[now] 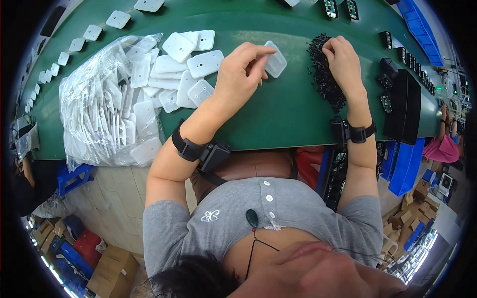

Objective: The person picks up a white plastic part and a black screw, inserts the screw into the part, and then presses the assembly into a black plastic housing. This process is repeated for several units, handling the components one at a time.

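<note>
My left hand (242,73) is closed with bent fingers at the left edge of a white, rounded rectangular plastic cover (278,63). The index fingertip overlaps the cover's rim, and its hollow side shows. Over to the right, my right hand (343,63) pinches at the upper edge of a heap of small black parts (325,79). Whatever lies between those fingertips is too small to make out. Left of my left hand, several similar white covers (206,63) lie in a loose pile, some with small holes.
A clear plastic bag (94,109) full of white covers lies on the green table (238,124) at left. White pieces (93,33) form a row along the far left. Black housings with circuit boards (329,9) stand far right, near a black box (405,107) and blue bin (421,30).
</note>
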Motion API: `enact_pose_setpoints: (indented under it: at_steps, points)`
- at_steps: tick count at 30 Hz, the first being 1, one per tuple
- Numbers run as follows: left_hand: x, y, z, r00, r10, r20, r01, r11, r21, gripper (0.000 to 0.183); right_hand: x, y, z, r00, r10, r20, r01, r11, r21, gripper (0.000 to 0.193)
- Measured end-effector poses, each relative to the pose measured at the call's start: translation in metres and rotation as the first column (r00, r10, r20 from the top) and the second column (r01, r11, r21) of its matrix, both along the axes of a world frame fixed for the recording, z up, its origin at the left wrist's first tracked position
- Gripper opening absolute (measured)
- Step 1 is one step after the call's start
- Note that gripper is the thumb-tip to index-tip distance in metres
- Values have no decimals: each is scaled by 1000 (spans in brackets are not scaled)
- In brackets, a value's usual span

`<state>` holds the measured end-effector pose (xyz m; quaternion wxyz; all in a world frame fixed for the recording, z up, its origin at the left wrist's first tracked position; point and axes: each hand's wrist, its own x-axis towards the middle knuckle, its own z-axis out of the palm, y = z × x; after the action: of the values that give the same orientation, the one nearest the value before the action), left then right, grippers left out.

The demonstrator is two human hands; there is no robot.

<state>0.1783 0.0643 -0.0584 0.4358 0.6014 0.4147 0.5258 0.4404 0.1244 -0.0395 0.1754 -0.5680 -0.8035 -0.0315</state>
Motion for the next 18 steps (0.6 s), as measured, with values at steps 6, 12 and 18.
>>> enact_pose_setpoints:
  at_steps: [6,12,18]
  points:
    - [-1,-1,1,1000,8,-11,-9,1000,-29,12,1,0,1,998,9,61,-8,1000,-20,10]
    - [-1,-1,1,999,21,-25,-21,1000,19,12,0,-1,12,992,17,122,-17,1000,-2,9]
    - [-1,-2,3,998,46,-30,-45,998,49,12,-21,-16,34,996,-67,-57,63,996,-69,8]
